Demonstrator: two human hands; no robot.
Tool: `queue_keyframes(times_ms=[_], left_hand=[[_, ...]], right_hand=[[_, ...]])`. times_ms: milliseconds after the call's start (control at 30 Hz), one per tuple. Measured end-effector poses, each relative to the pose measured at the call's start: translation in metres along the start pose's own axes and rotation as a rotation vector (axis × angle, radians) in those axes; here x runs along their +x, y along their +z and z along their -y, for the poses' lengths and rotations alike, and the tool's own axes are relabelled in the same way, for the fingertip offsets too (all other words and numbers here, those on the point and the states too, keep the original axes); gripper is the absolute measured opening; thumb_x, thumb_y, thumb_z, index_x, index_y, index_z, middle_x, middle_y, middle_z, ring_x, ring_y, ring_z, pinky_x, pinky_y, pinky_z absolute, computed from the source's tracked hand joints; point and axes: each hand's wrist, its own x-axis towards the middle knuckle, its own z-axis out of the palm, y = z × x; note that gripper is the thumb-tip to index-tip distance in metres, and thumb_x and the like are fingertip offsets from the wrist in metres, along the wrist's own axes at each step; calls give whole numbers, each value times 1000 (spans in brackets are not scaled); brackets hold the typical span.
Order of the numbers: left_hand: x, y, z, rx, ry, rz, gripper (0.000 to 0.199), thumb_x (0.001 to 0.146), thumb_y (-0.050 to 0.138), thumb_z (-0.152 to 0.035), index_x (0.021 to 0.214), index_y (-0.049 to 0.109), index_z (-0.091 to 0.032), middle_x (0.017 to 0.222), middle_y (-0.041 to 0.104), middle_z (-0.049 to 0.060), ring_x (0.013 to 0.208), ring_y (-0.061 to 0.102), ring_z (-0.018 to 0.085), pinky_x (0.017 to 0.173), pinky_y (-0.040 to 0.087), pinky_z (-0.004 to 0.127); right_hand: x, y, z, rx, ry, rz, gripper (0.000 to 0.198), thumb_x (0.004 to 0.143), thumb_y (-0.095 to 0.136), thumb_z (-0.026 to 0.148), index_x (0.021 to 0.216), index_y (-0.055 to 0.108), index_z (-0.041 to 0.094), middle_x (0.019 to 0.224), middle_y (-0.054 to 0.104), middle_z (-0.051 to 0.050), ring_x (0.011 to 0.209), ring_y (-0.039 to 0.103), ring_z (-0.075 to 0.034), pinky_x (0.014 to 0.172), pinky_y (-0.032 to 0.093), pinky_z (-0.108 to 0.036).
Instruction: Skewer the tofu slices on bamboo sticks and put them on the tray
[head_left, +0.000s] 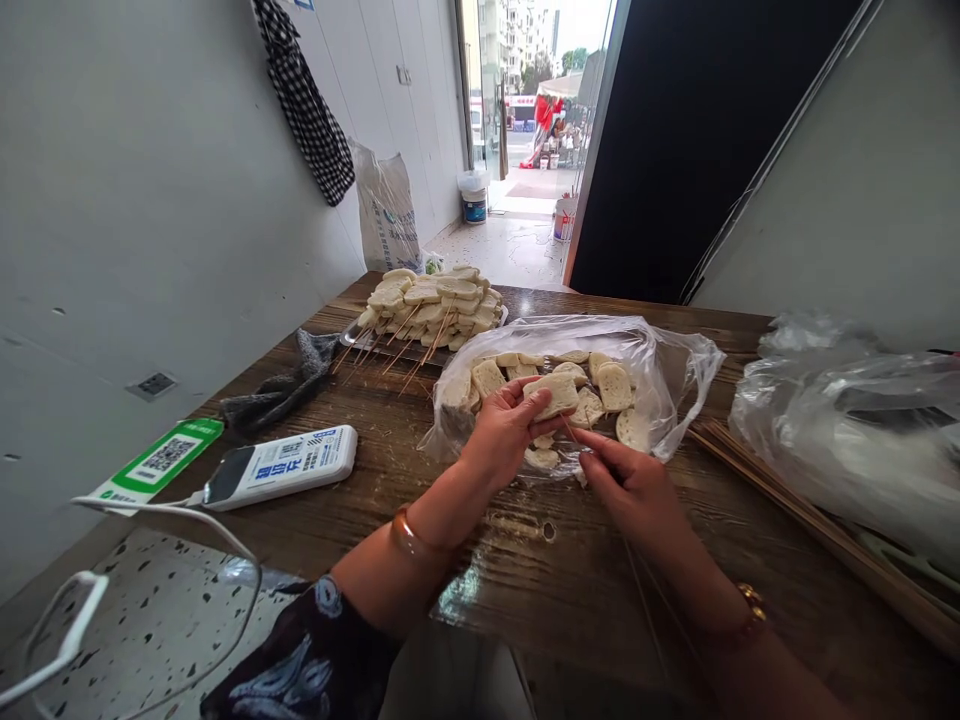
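My left hand [499, 432] is closed on a pale, flat slice of bread [555, 393], thumb on its near side. Pinched in my right hand [636, 492] are thin wooden skewers [641, 590], at least two, their long ends trailing down toward me. Their tips meet the lower edge of the slice; how far they go in, I cannot tell. Just beyond my hands lies an opened clear plastic bag [667, 365] with several loose slices [615, 387] in it.
Skewered slices [442, 300] are piled on a tray at the back left. A dark cloth [281, 390], a white power-bank-like device [289, 465] with a cable and a green QR card [161, 460] lie left. More skewers [787, 500] and plastic bags [847, 420] lie right.
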Motion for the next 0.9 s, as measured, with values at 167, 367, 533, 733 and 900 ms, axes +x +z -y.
queue_keyframes(times_ms=[167, 367, 533, 733, 900], left_hand=[[-4, 4, 5, 24, 20, -3, 42, 62, 84, -25, 94, 60, -13, 91, 71, 6, 78, 70, 19, 78, 58, 37], [-10, 9, 10, 30, 39, -9, 48, 60, 86, -28, 96, 59, -13, 89, 69, 5, 74, 70, 19, 76, 58, 35], [-11, 11, 15, 26, 60, 5, 50, 58, 86, -31, 97, 59, -14, 91, 69, 4, 74, 69, 17, 72, 57, 33], [-13, 13, 21, 68, 62, 23, 47, 61, 85, -33, 96, 60, -14, 83, 69, 3, 73, 66, 15, 73, 55, 30], [-18, 15, 10, -10, 30, 75, 45, 62, 84, -32, 97, 62, -15, 89, 69, 4, 80, 64, 17, 75, 55, 32]], right_hand=[[1, 0, 1, -13, -28, -18, 31, 88, 50, 31, 101, 73, 14, 65, 65, -1, 57, 53, -14, 55, 41, -24], [0, 5, -1, -17, -27, -71, 26, 89, 51, 31, 94, 71, 15, 67, 66, 0, 59, 55, -14, 56, 41, -24], [1, 8, -2, -29, -20, -120, 23, 87, 52, 31, 87, 70, 17, 68, 67, -1, 60, 57, -14, 58, 42, -25], [0, 7, -4, 0, 25, -135, 26, 88, 53, 37, 85, 69, 17, 68, 67, -1, 58, 56, -15, 56, 42, -25], [-1, 4, -1, 17, 46, -137, 28, 88, 53, 38, 91, 71, 17, 72, 69, -2, 60, 58, -15, 57, 44, -26]])
